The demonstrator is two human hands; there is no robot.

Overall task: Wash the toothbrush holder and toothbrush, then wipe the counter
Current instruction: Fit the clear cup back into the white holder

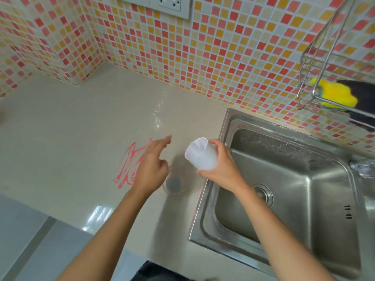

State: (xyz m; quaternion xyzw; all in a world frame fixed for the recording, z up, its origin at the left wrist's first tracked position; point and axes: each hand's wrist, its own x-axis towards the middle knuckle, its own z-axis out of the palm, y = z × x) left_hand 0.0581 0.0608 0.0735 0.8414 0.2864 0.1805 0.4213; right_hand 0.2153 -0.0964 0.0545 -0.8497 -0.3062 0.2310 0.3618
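The right hand (221, 167) grips a translucent white plastic cup (199, 154), tilted mouth-away beside the steel sink (223, 126), likely for rinsing. The left hand (151, 165) hovers empty, fingers spread, above pink smears (126, 165) on the counter (60, 128).

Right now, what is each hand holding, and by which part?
The right hand grips the white cup around its side near the base, tilted. The left hand holds nothing, fingers spread above the counter.

left hand (151, 166): empty, palm down, fingers loosely spread, index extended
right hand (220, 163): fingers wrapped in a grip, wrist bent
arms: both bare, reaching forward
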